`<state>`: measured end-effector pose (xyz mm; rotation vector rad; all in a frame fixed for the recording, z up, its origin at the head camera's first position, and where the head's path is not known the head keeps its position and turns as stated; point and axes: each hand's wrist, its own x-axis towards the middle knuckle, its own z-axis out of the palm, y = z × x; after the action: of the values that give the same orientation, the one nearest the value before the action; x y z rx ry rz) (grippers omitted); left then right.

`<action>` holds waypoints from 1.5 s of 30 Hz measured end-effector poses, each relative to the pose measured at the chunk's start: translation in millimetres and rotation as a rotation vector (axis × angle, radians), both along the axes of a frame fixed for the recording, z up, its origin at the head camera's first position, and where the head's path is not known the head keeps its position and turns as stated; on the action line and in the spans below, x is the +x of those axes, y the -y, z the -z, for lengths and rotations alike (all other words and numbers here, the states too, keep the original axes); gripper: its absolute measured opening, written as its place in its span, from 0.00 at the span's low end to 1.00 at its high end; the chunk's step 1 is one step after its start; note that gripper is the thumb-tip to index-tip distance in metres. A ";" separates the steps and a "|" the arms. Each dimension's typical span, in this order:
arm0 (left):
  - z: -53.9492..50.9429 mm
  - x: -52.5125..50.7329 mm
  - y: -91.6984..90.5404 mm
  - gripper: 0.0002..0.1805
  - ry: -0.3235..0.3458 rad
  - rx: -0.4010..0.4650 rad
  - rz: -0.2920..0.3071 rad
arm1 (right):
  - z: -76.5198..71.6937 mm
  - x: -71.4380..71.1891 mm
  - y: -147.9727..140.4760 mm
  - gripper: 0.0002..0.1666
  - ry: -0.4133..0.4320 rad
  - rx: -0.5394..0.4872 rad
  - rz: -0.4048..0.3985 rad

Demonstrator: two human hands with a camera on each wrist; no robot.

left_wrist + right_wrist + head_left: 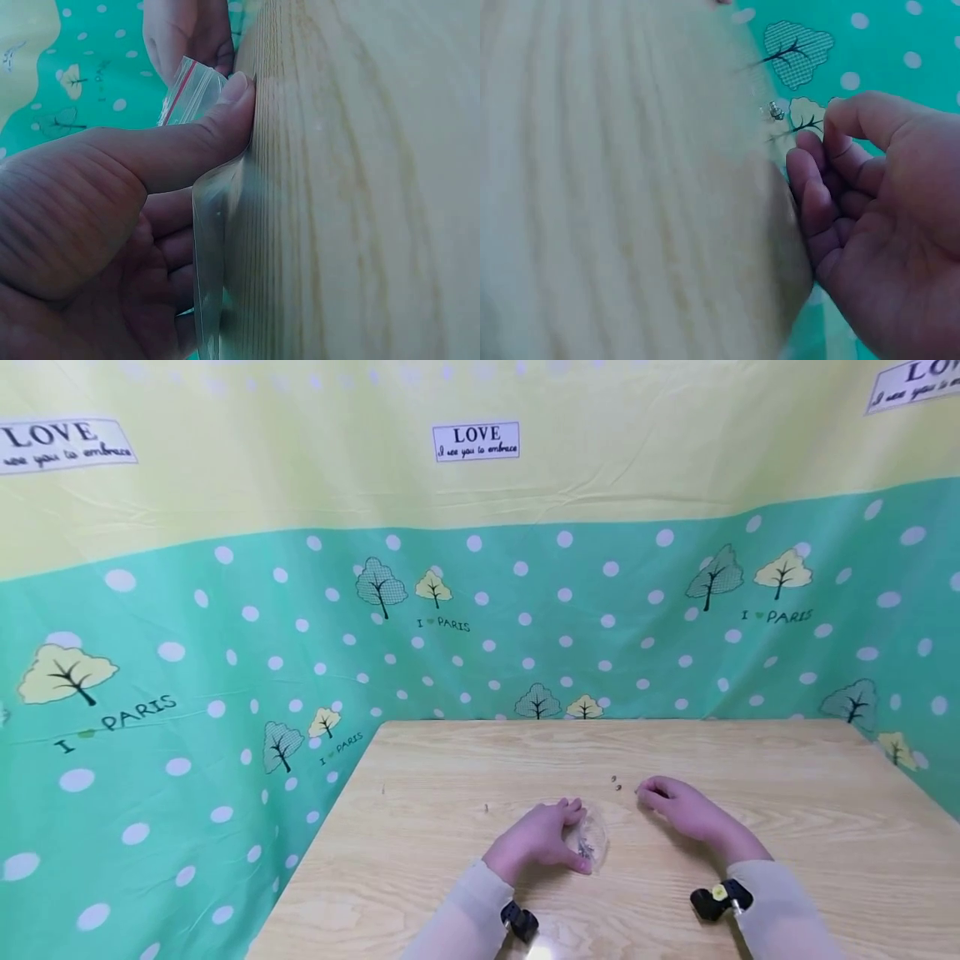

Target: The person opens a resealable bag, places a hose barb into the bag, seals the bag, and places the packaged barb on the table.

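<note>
On the table, my left hand (542,839) holds a clear zip-lock bag (597,835) between thumb and fingers. Small metal pieces (586,849) show inside it. The left wrist view shows the thumb (202,142) along the bag's edge and the red seal strip (178,91) just beyond. Farther right, my right hand (678,806) is low over the table, thumb and index finger together. A tiny metal piece (637,791) shows at those fingertips, its kind too small to tell. Two small dark metal pieces (618,787) lie just left of that hand.
A small screw-like piece (486,808) stands left of the bag, and another thin small piece (383,790) is near the left edge of the wooden table (420,752). A green and yellow patterned curtain (525,618) hangs behind the table and along its sides.
</note>
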<state>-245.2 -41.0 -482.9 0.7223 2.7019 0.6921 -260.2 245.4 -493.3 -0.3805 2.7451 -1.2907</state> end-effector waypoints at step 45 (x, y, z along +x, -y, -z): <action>4.4 -6.3 0.7 0.52 -0.026 -0.029 0.025 | -25.2 12.0 39.7 0.09 -0.080 0.044 -0.265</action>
<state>-251.5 -41.6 -487.3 0.7623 2.7153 0.6413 -248.2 205.7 -468.1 -0.7771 2.6653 -1.1698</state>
